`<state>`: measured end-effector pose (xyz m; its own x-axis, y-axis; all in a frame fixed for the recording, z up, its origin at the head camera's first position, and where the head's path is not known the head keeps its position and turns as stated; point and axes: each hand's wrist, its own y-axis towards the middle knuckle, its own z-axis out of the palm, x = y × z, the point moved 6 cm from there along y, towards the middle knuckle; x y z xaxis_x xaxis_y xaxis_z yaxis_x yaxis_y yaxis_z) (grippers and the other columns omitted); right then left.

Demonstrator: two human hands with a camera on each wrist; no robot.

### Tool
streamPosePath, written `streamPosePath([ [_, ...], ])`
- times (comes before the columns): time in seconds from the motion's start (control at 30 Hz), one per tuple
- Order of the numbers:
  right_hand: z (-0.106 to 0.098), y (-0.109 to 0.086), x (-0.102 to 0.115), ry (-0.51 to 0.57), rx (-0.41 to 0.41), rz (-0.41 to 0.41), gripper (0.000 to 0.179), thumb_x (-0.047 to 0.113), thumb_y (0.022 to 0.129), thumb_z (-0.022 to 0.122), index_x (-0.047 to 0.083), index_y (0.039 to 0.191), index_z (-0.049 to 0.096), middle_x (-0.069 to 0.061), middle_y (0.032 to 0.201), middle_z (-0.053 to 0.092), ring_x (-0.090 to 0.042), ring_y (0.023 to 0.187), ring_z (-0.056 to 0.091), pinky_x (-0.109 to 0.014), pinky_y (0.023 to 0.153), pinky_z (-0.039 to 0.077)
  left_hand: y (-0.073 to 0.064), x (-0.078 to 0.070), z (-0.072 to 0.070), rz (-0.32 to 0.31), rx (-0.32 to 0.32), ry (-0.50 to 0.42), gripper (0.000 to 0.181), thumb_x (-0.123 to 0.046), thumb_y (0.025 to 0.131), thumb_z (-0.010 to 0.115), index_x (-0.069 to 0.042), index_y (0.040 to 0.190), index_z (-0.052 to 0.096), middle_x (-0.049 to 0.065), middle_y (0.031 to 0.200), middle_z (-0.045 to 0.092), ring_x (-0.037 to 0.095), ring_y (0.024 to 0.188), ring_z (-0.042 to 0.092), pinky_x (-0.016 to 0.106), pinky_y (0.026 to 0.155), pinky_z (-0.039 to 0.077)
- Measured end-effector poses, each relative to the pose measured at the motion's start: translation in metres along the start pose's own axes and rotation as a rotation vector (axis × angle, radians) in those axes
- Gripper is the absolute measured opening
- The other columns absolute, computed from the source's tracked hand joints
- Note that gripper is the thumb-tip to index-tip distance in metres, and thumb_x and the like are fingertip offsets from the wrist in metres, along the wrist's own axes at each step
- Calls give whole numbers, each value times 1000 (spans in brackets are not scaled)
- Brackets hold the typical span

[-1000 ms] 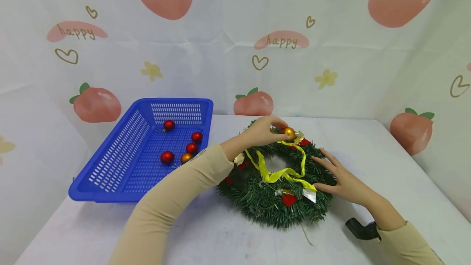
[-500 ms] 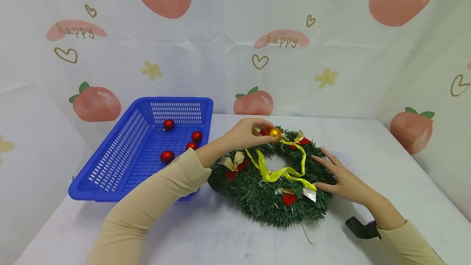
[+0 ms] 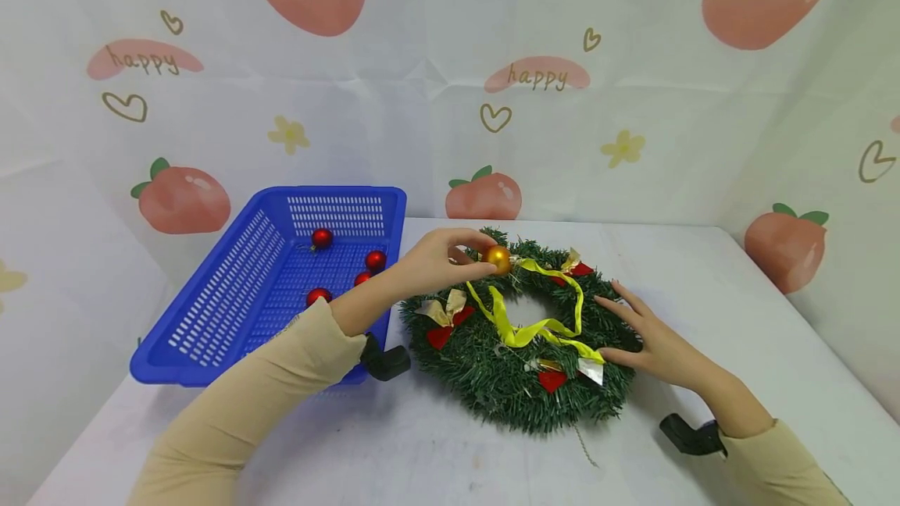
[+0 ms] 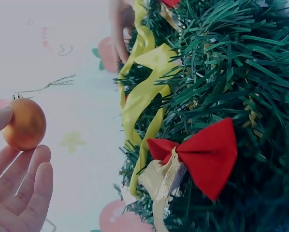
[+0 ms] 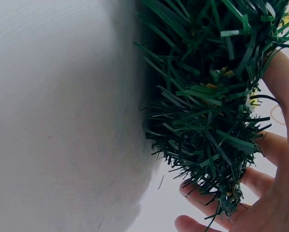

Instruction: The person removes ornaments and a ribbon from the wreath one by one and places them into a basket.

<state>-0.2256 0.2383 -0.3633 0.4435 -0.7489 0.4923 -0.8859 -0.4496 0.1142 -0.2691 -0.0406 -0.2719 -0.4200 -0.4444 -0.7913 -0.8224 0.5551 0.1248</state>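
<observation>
A gold Christmas bauble (image 3: 498,259) is pinched between the thumb and fingers of my left hand (image 3: 429,262), over the far left part of a green tinsel wreath (image 3: 492,385). In the left wrist view a thin wire loop (image 4: 52,85) trails from the bauble's cap. Loose yellow ribbon (image 3: 519,336) lies across the wreath, and red and gold bows (image 3: 447,320) decorate it. My right hand (image 3: 657,342) rests against the wreath's right side, fingers spread and fairly straight. The right wrist view shows its thumb and fingers along the wreath's edge.
To the left stands a blue perforated basket (image 3: 211,375) with several red baubles (image 3: 322,238) in it. The forearm partly covers its right side. A white cloth printed with peaches hangs behind the white table (image 3: 450,467). Black camera mounts (image 3: 692,436) sit at both wrists.
My left hand has moved left across the far part of the wreath with the gold bauble. It uncovers the left bow. The right hand stays put.
</observation>
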Motion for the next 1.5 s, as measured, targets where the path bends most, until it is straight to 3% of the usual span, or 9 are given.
streamPosePath([
  [0.33, 0, 0, 0, 0, 4, 8, 74, 30, 83, 69, 8, 144, 33, -27, 152, 11, -56, 130, 26, -71, 90, 35, -22, -5, -19, -8, -39, -10, 38, -21, 88, 64, -11, 125, 59, 10, 119, 63, 21, 91, 68, 34, 86, 54],
  [0.53, 0, 0, -1, -3, 1, 5, 74, 29, 84, 69, 8, 144, 33, -26, 152, 11, -56, 129, 27, -71, 89, 36, -34, -7, -32, -9, -68, 1, 36, -22, 88, 65, -15, 122, 61, 8, 117, 64, 23, 91, 68, 34, 82, 55],
  [0.97, 0, 0, 0, -6, -4, -6, 73, 29, 83, 69, 7, 143, 33, -28, 151, 13, -57, 129, 27, -71, 89, 36, -54, 5, -61, -109, -136, 25, 38, -28, 88, 65, -19, 124, 59, 4, 117, 64, 18, 96, 66, 31, 77, 53],
  [1.13, 0, 0, 0, -3, -6, -15, 73, 28, 83, 70, 7, 143, 34, -28, 151, 13, -57, 128, 27, -71, 88, 36, -61, 10, -75, -129, -172, 49, 39, -29, 89, 63, -17, 125, 58, 6, 120, 63, 22, 98, 66, 28, 78, 54],
  [1.5, 0, 0, 0, -3, 1, -3, 73, 29, 84, 69, 7, 143, 34, -26, 152, 12, -56, 130, 26, -71, 89, 35, -82, 20, -104, -208, -242, 70, 42, -37, 89, 61, -18, 127, 56, 7, 126, 59, 25, 106, 63, 49, 97, 46],
])
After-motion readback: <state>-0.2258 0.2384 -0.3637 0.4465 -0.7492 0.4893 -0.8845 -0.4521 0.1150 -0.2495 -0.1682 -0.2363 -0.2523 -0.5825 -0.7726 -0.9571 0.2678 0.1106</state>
